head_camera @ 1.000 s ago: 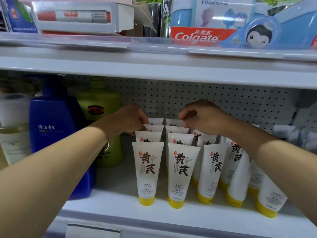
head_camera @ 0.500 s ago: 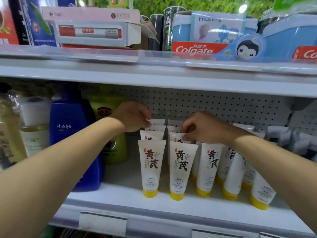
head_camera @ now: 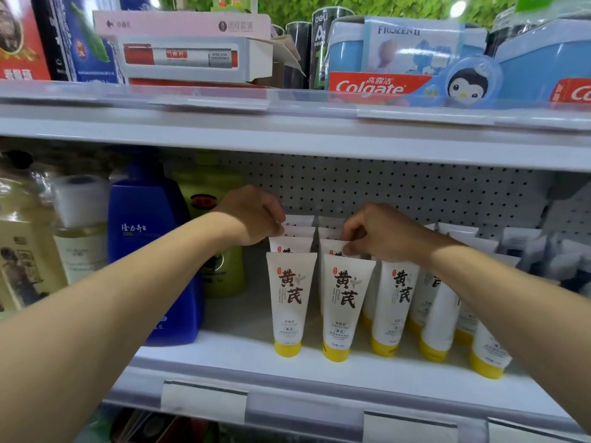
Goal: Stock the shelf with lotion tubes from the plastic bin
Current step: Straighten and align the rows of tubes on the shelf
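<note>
Lotion tubes (head_camera: pixel 290 300) stand cap-down in rows on the shelf (head_camera: pixel 319 362), left hand (head_camera: pixel 252 215) at ten o'clock and right hand (head_camera: pixel 380 233) at two o'clock each pinching a rear tube's top.
</note>
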A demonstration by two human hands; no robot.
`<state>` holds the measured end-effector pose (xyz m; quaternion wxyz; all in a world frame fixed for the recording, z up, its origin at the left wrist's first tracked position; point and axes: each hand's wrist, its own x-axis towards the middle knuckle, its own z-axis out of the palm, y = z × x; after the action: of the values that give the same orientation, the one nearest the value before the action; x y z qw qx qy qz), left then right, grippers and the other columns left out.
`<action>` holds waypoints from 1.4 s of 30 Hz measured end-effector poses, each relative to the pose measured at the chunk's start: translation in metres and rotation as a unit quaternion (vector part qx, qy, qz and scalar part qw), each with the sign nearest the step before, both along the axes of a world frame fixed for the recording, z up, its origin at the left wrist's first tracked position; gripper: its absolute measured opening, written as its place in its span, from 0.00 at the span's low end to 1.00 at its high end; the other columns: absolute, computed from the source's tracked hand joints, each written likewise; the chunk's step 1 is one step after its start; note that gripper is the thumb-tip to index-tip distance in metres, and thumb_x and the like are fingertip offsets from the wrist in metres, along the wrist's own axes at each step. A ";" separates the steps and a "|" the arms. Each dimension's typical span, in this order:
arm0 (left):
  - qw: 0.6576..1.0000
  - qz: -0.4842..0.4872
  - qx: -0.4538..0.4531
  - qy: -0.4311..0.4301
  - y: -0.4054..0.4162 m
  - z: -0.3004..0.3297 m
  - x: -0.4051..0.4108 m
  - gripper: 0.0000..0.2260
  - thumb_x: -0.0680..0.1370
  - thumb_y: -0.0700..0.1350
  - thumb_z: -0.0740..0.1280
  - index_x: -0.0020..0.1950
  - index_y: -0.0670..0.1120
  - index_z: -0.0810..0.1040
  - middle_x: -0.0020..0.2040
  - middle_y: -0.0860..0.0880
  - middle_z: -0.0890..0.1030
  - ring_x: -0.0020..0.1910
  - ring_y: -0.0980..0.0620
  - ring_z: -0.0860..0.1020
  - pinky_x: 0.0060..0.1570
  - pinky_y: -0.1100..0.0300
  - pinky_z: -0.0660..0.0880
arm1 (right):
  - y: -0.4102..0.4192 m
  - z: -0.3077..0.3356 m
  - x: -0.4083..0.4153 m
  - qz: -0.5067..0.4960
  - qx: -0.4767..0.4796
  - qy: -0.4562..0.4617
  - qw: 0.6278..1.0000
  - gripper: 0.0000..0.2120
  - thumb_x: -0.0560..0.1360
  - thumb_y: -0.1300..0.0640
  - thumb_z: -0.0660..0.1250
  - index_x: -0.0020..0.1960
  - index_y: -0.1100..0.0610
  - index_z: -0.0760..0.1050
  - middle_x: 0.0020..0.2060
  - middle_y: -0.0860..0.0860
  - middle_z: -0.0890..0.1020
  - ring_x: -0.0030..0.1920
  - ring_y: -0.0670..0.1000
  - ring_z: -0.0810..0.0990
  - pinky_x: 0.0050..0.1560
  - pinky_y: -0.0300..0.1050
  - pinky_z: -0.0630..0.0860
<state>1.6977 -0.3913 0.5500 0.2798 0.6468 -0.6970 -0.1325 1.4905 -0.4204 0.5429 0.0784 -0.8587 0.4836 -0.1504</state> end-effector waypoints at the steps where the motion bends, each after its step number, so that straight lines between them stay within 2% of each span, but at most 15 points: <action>1: 1.000 0.000 0.000 -0.001 0.000 0.000 -0.001 0.04 0.74 0.43 0.69 0.46 0.52 0.79 0.50 0.52 0.80 0.51 0.53 0.78 0.54 0.62 0.73 | 0.000 0.000 0.000 -0.002 0.002 0.000 1.000 0.05 0.72 0.57 0.71 0.39 0.49 0.78 0.34 0.40 0.78 0.37 0.39 0.75 0.45 0.36 0.68; 3: 1.000 -0.001 0.003 -0.002 0.000 -0.001 -0.004 0.04 0.74 0.43 0.70 0.46 0.52 0.79 0.50 0.52 0.81 0.51 0.52 0.78 0.56 0.61 0.74 | 0.000 -0.001 0.000 -0.007 0.009 -0.003 1.000 0.02 0.72 0.56 0.71 0.43 0.51 0.81 0.37 0.41 0.80 0.40 0.40 0.77 0.51 0.40 0.71; 6: 1.000 -0.008 0.005 0.008 0.002 0.000 -0.008 0.04 0.74 0.42 0.70 0.46 0.51 0.79 0.51 0.50 0.82 0.52 0.51 0.79 0.59 0.56 0.75 | 0.008 0.004 -0.004 -0.016 0.007 -0.019 1.000 0.10 0.74 0.55 0.69 0.55 0.51 0.79 0.50 0.45 0.81 0.51 0.45 0.78 0.59 0.41 0.71; 8: 1.000 -0.022 -0.002 0.010 0.005 0.003 -0.013 0.05 0.74 0.41 0.70 0.47 0.50 0.79 0.50 0.49 0.82 0.51 0.50 0.80 0.58 0.55 0.76 | 0.017 0.010 -0.011 -0.021 -0.014 -0.034 0.999 0.12 0.76 0.57 0.65 0.60 0.52 0.76 0.57 0.47 0.79 0.57 0.46 0.76 0.58 0.37 0.68; 10: 0.999 -0.037 -0.015 0.000 0.009 0.005 -0.021 0.06 0.74 0.41 0.69 0.47 0.50 0.79 0.50 0.49 0.82 0.51 0.50 0.80 0.56 0.56 0.77 | 0.027 0.014 -0.023 -0.046 -0.035 -0.042 0.997 0.13 0.78 0.60 0.62 0.61 0.52 0.75 0.59 0.47 0.78 0.59 0.46 0.75 0.57 0.36 0.66; 13: 0.997 -0.065 -0.032 -0.014 0.016 0.010 -0.041 0.05 0.74 0.41 0.69 0.45 0.52 0.78 0.51 0.50 0.82 0.50 0.51 0.80 0.52 0.57 0.77 | 0.042 0.019 -0.048 -0.099 -0.044 -0.045 0.993 0.14 0.79 0.62 0.58 0.60 0.50 0.76 0.60 0.47 0.78 0.57 0.48 0.75 0.56 0.37 0.68; 17: 0.991 -0.092 -0.046 -0.080 0.026 0.013 -0.080 0.07 0.76 0.46 0.67 0.54 0.50 0.79 0.55 0.51 0.80 0.53 0.51 0.78 0.55 0.60 0.74 | 0.057 0.024 -0.086 -0.149 -0.043 -0.035 0.987 0.12 0.79 0.61 0.59 0.59 0.51 0.77 0.59 0.49 0.79 0.57 0.50 0.76 0.53 0.37 0.68; 20: 0.988 -0.102 -0.047 -0.111 0.028 0.008 -0.105 0.10 0.74 0.51 0.68 0.54 0.52 0.79 0.53 0.53 0.79 0.51 0.52 0.77 0.50 0.62 0.73 | 0.064 0.024 -0.109 -0.148 -0.023 0.039 0.988 0.14 0.77 0.60 0.64 0.59 0.48 0.76 0.59 0.47 0.78 0.57 0.48 0.76 0.52 0.39 0.70; 23: 0.981 -0.094 -0.039 -0.165 0.021 0.002 -0.123 0.12 0.73 0.55 0.68 0.54 0.53 0.78 0.48 0.54 0.77 0.48 0.53 0.76 0.50 0.60 0.74 | 0.064 0.025 -0.119 -0.120 -0.007 0.118 0.986 0.16 0.73 0.57 0.69 0.60 0.46 0.75 0.59 0.44 0.77 0.58 0.48 0.75 0.57 0.41 0.71; 27: 0.964 -0.086 -0.023 -0.251 0.014 -0.005 -0.140 0.11 0.75 0.54 0.67 0.54 0.52 0.78 0.49 0.52 0.79 0.45 0.51 0.75 0.45 0.60 0.72 | 0.058 0.019 -0.116 -0.091 -0.028 0.167 0.981 0.13 0.75 0.53 0.66 0.60 0.46 0.76 0.48 0.43 0.72 0.52 0.46 0.68 0.54 0.39 0.63; 29: 0.962 -0.099 -0.001 -0.255 0.014 -0.007 -0.144 0.10 0.76 0.50 0.66 0.55 0.50 0.78 0.49 0.51 0.78 0.46 0.51 0.76 0.45 0.60 0.72 | 0.053 0.013 -0.114 -0.082 -0.039 0.179 0.980 0.09 0.77 0.51 0.64 0.56 0.50 0.78 0.46 0.47 0.75 0.50 0.49 0.70 0.52 0.41 0.59; 31: 0.964 -0.105 0.011 -0.243 0.014 -0.009 -0.145 0.08 0.76 0.48 0.66 0.54 0.49 0.78 0.48 0.52 0.77 0.46 0.51 0.75 0.45 0.61 0.71 | 0.048 0.009 -0.113 -0.067 -0.036 0.172 0.982 0.09 0.77 0.50 0.63 0.50 0.54 0.79 0.45 0.51 0.80 0.46 0.51 0.76 0.52 0.42 0.62; 34: 0.964 -0.108 0.020 -0.241 0.014 -0.009 -0.141 0.06 0.76 0.47 0.67 0.52 0.50 0.78 0.46 0.53 0.77 0.45 0.53 0.75 0.46 0.61 0.71 | 0.042 0.007 -0.115 -0.059 -0.013 0.156 0.986 0.09 0.76 0.50 0.64 0.47 0.53 0.79 0.44 0.51 0.82 0.43 0.50 0.79 0.48 0.41 0.68; 39: 0.968 -0.107 0.037 -0.225 0.011 -0.009 -0.135 0.04 0.75 0.46 0.68 0.48 0.53 0.78 0.46 0.53 0.78 0.43 0.55 0.76 0.41 0.64 0.72 | 0.040 0.004 -0.118 -0.054 -0.007 0.113 0.992 0.09 0.76 0.51 0.65 0.50 0.55 0.79 0.48 0.52 0.83 0.47 0.51 0.81 0.49 0.41 0.68; 42: 0.967 -0.105 0.042 -0.229 0.011 -0.008 -0.135 0.05 0.75 0.47 0.68 0.50 0.53 0.78 0.48 0.53 0.79 0.46 0.54 0.77 0.43 0.62 0.73 | 0.045 0.007 -0.126 -0.044 -0.001 0.065 0.997 0.10 0.75 0.50 0.67 0.54 0.50 0.79 0.51 0.45 0.81 0.50 0.48 0.79 0.52 0.42 0.74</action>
<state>1.5622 -0.3802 0.5416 0.0696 0.5943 -0.8003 -0.0385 1.3643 -0.3759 0.5503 0.0396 -0.8444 0.5252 -0.0982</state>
